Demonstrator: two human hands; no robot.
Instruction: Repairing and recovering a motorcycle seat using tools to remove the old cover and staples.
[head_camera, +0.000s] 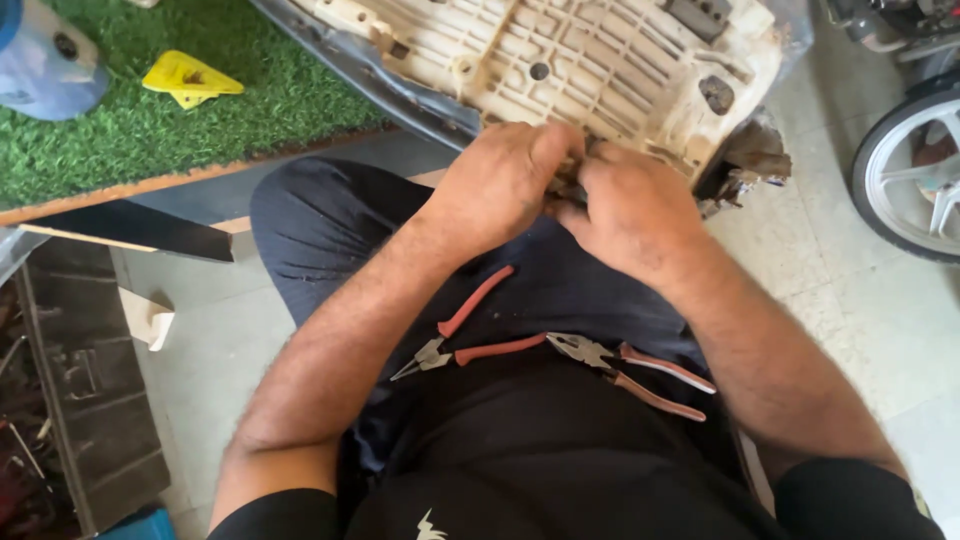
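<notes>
My left hand (505, 185) and my right hand (632, 208) meet at the near edge of a large cream ribbed plastic panel (560, 60). Both sets of fingers pinch a small dark part (568, 188) at that edge; the part is mostly hidden by my fingers. On my lap lie needle-nose pliers (462, 330) with red handles and combination pliers (625, 368) with red handles, their jaws close together. Neither hand touches the pliers.
A green artificial turf mat (150, 120) on a board lies upper left with a yellow plastic piece (190, 78) on it. A wheel with white spokes (915, 170) stands at right. A broken dark edge (750, 160) sticks out of the panel. Tiled floor (850, 290) lies below.
</notes>
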